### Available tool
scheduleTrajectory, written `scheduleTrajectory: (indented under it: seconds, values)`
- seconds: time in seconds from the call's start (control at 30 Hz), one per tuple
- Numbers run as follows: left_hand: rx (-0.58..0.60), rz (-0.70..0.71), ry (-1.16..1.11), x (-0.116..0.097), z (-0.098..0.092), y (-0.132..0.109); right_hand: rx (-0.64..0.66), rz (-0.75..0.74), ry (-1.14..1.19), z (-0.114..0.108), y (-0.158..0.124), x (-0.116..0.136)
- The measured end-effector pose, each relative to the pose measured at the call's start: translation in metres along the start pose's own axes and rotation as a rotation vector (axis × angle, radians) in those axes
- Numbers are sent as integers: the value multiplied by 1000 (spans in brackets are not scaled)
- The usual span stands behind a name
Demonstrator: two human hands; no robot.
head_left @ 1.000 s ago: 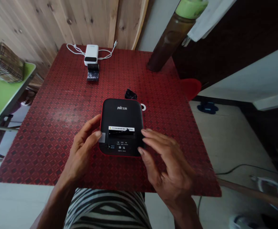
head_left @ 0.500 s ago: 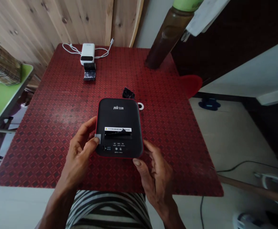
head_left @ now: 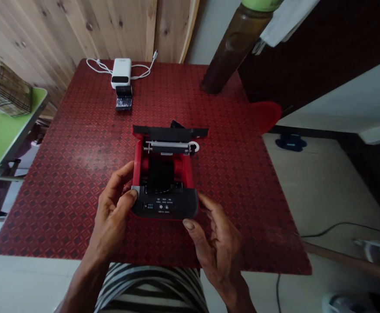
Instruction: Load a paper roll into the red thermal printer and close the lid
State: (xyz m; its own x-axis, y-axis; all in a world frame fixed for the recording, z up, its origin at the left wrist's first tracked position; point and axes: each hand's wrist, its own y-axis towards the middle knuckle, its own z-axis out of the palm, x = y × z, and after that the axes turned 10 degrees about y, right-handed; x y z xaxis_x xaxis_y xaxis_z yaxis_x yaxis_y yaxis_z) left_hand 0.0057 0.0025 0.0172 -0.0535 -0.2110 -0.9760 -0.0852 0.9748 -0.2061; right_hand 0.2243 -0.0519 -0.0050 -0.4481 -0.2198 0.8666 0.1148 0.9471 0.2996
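A small red and black receipt printer [head_left: 165,202] stands on the table in front of me, its lid [head_left: 170,133] raised. Inside the bay lies black material [head_left: 160,174], probably a roll; a metal roller [head_left: 166,145] shows under the lid. My left hand [head_left: 114,208] grips the left side, its thumb on the grey latch and its fingers along the wall. At the front right corner is my right hand [head_left: 214,239], thumb at the front edge and fingers against the side. Beside the lid's right end shows a white ring [head_left: 196,146], partly covered.
The red patterned table [head_left: 88,208] holds a white power bank [head_left: 121,71] with a cable, a piece of black tape or film [head_left: 123,99], and a tall brown bottle [head_left: 232,48]. Behind the lid lies a black scrap [head_left: 176,124]. A green table [head_left: 1,139] stands left.
The printer's lid has swung up and away from me, exposing the bay inside. Both hands have stayed at almost the same places on the printer.
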Motion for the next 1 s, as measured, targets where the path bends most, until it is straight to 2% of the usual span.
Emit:
scheduleTrajectory:
  seconds: [0.17, 0.23, 0.3, 0.37, 0.43, 0.53, 0.6, 0.7, 0.87, 1.0]
  values:
    - [17, 51, -16, 11, -6, 1, 26, -116, -70, -16, 19, 10]
    - [37, 67, -27, 14, -8, 2, 6, -229, -128, -20, 39, 19]
    - [51, 82, -31, 17, -10, 2, 47, -367, -182, -18, 64, 29]
    - [62, 111, -35, 19, -11, 3, 175, -479, -239, -9, 89, 37]
    - [75, 138, -39, 22, -11, 4, 346, -508, -325, 4, 111, 42]
    - [80, 149, -39, 23, -10, 5, 573, -427, -520, 27, 132, 44]
    - [85, 147, -41, 22, -10, 6, 639, -385, -646, 40, 140, 42]
    - [98, 154, -49, 21, -10, 6, 669, -397, -720, 47, 148, 37]
    - [94, 133, -48, 21, -9, 5, 722, -410, -636, 38, 154, 38]
    - [93, 127, -45, 21, -8, 5, 562, -420, -690, 34, 142, 53]
